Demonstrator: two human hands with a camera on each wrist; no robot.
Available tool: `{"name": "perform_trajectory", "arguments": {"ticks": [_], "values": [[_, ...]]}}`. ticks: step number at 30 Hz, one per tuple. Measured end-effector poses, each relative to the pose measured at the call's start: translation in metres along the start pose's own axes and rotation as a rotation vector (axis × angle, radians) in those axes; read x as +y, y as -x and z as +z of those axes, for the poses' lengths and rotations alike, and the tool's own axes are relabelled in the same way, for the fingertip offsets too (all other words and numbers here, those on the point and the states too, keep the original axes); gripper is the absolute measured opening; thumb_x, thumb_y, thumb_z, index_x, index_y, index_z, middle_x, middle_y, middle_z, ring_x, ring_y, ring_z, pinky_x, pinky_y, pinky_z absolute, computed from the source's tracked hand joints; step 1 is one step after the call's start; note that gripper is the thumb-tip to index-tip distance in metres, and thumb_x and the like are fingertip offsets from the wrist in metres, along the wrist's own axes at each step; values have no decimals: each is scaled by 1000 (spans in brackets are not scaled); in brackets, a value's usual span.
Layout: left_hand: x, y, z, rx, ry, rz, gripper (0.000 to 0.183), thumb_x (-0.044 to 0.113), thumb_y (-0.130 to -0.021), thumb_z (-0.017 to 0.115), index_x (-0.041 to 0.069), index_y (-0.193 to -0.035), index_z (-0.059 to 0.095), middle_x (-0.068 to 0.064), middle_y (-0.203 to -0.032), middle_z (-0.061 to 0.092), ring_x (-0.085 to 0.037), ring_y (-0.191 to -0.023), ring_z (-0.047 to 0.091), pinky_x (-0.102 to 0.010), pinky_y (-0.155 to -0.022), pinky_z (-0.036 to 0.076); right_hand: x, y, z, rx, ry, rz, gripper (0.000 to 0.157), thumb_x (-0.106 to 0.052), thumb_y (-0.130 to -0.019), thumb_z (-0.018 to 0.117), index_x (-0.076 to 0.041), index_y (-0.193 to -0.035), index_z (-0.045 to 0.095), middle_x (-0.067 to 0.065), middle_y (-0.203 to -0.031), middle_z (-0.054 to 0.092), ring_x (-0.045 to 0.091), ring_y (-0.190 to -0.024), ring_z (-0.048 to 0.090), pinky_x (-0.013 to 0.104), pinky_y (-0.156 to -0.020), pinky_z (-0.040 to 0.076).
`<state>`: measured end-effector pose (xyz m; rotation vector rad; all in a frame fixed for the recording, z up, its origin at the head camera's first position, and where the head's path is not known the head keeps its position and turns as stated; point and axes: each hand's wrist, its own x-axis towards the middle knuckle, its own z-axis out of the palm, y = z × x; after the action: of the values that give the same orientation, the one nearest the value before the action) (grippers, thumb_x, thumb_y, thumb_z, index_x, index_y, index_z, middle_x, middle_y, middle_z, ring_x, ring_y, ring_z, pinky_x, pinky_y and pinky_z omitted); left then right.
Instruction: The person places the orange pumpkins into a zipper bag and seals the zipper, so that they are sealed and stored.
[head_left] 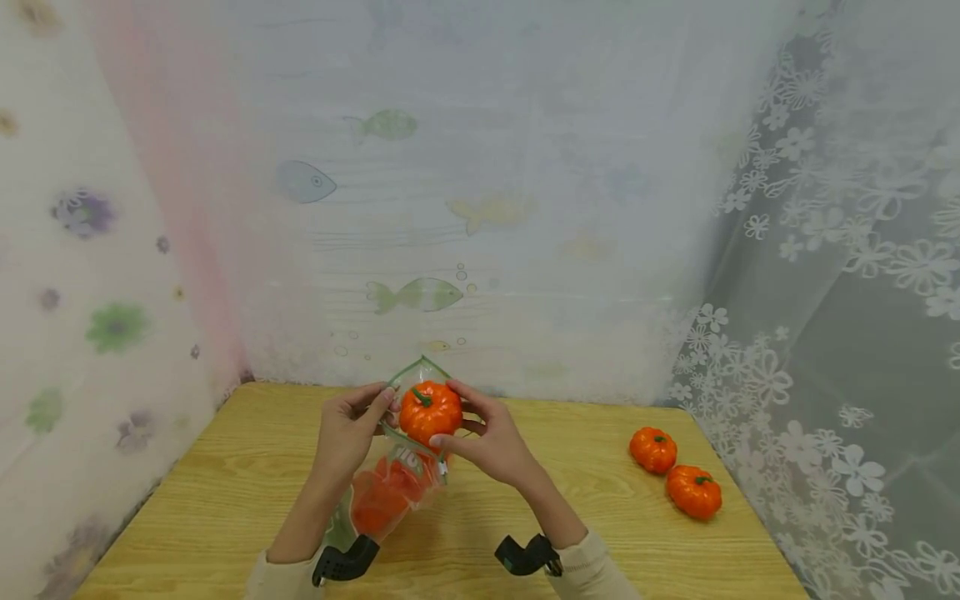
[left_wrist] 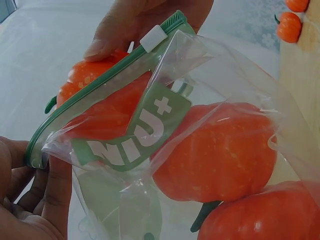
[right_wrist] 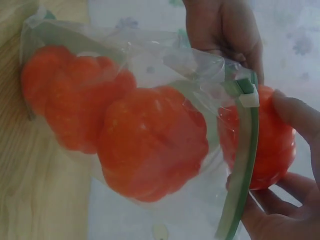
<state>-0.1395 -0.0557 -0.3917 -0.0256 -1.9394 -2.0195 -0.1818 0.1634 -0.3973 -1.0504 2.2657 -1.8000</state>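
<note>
A small orange pumpkin (head_left: 432, 414) with a green stem sits in the mouth of a clear zip bag (left_wrist: 120, 150). My right hand (head_left: 498, 437) grips this pumpkin, thumb on one side and fingers on the other. On the opposite side of the mouth, my left hand (head_left: 347, 429) pinches the bag's rim. Along that rim runs a green zip strip (right_wrist: 245, 165) with a white slider (left_wrist: 153, 38). Several orange pumpkins (right_wrist: 152, 142) lie inside the bag, which hangs tilted down toward the table. The film partly blurs them.
Two more orange pumpkins (head_left: 653, 450) lie close together at the right side of the wooden table (head_left: 570, 517). A pale curtain printed with fish (head_left: 570, 333) hangs behind the table's back edge. Flowered curtains (head_left: 772, 383) stand at both sides.
</note>
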Motion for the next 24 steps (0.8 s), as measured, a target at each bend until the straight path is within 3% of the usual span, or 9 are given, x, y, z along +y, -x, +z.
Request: {"name": "perform_trajectory", "arguments": {"ticks": [8, 18, 24], "values": [[2, 0, 0, -19, -32, -2, 29, 13, -103, 62, -9, -122, 68, 3, -82, 70, -9, -71, 67, -23, -66, 60, -3, -2, 2, -72, 20, 26, 72, -12, -92, 77, -9, -155, 42, 11, -152, 49, 29, -130, 57, 36, -104, 53], [1, -1, -1, -27, -45, 7, 29, 14, -103, 62, -9, -120, 68, 0, -83, 71, -10, -71, 67, -24, -67, 61, -5, -5, 1, -77, 66, 53, 72, -14, -90, 79, -10, -154, 45, 12, -146, 52, 29, -126, 59, 38, -103, 54], [4, 10, 3, -12, -45, 29, 28, 13, -103, 62, -10, -117, 69, -3, -82, 71, -17, -71, 69, -25, -67, 61, -8, 4, -4, -85, 99, 57, 72, -17, -90, 80, -11, -153, 46, 11, -145, 54, 27, -122, 61, 39, -101, 55]]}}
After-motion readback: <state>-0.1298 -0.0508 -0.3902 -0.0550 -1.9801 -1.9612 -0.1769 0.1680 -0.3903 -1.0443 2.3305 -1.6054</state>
